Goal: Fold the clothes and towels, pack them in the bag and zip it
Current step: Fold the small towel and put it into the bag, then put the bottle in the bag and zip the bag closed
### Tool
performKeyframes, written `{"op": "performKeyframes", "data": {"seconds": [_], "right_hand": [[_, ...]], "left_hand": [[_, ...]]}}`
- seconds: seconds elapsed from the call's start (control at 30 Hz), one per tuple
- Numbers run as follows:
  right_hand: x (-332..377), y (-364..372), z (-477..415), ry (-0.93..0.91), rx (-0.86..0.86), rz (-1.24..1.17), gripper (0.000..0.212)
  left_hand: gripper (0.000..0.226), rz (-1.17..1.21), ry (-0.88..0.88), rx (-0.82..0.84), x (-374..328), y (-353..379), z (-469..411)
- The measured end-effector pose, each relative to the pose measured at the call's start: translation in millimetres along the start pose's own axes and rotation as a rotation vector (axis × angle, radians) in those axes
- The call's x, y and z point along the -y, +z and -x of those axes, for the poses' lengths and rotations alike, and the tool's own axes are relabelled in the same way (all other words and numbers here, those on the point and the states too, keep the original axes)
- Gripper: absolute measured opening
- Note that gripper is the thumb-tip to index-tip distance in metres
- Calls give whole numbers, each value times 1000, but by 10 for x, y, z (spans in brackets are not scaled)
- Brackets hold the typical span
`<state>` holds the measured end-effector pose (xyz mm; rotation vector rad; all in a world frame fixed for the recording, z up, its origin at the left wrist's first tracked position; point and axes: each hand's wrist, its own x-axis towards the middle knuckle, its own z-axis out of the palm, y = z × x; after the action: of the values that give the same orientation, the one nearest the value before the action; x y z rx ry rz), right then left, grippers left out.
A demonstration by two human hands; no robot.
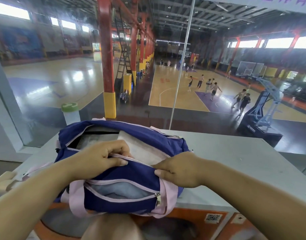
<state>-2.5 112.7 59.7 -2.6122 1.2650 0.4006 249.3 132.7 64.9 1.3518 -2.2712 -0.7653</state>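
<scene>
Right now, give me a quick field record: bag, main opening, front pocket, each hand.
bag: navy fabric duffel bag with pink trim, on grey tabletop
main opening: unzipped, pale folded cloth inside
front pocket: open, grey-blue cloth inside, metal zip pull at right end
left hand: pinches the opening's near edge
right hand: grips the same edge, further right
behind bag: green-lidded white bottle

Bare forearms [36, 191] run to a bare left hand [100, 158] and right hand [178, 168], nails [123, 163] short and plain (thumbnails show best).
</scene>
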Motion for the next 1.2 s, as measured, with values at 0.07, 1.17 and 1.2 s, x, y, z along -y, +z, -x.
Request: {"op": "performKeyframes", "data": {"seconds": [0.07,1.17,1.2], "right_hand": [[9,-34,33,22,43,-53,54],[230,-1507,-1453,-200,-403,-13,33],[265,-1537,-1621,-202,-405,-4,34]], "left_hand": [[5,-2,14,-3,-17,-17,2],[29,-414,-315,-397,1010,-1449,-128],[27,-465,-345,-396,1129,-1493,-152]]}}
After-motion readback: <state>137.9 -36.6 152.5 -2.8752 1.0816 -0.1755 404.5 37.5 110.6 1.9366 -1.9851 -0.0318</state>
